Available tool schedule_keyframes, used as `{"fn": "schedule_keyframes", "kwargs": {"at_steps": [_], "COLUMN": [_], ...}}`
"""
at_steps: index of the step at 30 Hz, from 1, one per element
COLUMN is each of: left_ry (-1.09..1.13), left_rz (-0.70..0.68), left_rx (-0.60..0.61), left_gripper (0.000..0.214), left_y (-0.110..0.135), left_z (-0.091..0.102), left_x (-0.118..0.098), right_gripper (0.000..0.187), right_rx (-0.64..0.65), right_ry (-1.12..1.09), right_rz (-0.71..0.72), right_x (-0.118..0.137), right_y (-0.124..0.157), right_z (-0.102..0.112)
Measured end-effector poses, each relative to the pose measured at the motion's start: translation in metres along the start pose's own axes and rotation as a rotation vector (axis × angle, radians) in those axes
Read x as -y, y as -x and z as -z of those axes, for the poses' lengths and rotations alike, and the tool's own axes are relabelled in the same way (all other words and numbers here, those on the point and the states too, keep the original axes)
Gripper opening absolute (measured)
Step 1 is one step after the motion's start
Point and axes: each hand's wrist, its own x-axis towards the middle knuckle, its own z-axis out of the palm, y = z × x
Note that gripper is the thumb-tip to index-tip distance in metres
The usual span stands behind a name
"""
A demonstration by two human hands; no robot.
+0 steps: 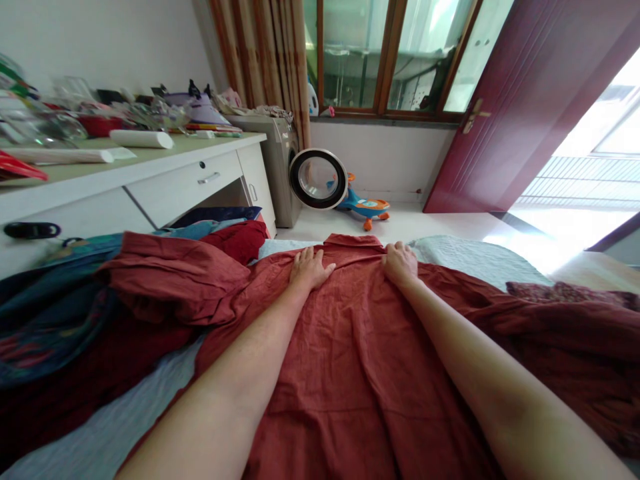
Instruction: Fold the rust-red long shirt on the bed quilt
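Note:
A rust-red garment [350, 360] lies spread over the bed in front of me. My left hand [309, 268] rests flat on it near its far edge, fingers stretched out and slightly apart. My right hand [400, 263] sits a little to the right on the same far edge, knuckles up and fingers curled down into the cloth. Both forearms reach out across the fabric.
A pile of dark blue and red clothes [75, 313] lies at the left. A cluttered white desk [150, 180] stands behind it. Beyond the bed are a washing machine [300, 173], a toy ride-on car [367, 208] and an open red door [525, 100].

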Motion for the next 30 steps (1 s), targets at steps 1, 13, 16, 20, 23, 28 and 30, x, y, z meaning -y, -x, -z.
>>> {"fn": "schedule_keyframes", "kwargs": {"at_steps": [1,13,16,20,23,28,30], "left_ry": [0.002,0.047,0.129,0.176,0.175,0.173,0.172], "left_rz": [0.0,-0.195,-0.378,-0.42,-0.385,-0.354,-0.352], "left_rx": [0.002,-0.091,-0.001,0.164,0.215,0.274,0.282], "left_gripper": [0.068,0.041,0.044,0.046,0.047,0.049,0.051], "left_y": [0.0,-0.001,-0.008,-0.024,-0.036,-0.047,-0.047], "left_z": [0.001,0.013,0.021,0.022,0.017,0.016,0.018], "left_x": [0.0,-0.008,-0.021,-0.041,-0.049,-0.052,-0.054], "right_gripper": [0.037,0.033,0.04,0.043,0.027,0.027,0.026], "right_rx": [0.042,0.138,0.345,0.429,0.393,0.473,0.529], "right_ry": [-0.01,-0.171,-0.154,-0.123,-0.106,-0.152,-0.173], "right_rz": [0.027,0.166,0.3,0.281,0.271,0.336,0.378], "right_x": [0.002,0.001,0.024,0.044,0.045,0.032,0.026], "right_y": [0.005,0.037,0.069,0.104,0.114,0.116,0.12], "right_z": [-0.001,0.041,0.059,0.066,0.067,0.079,0.083]}}
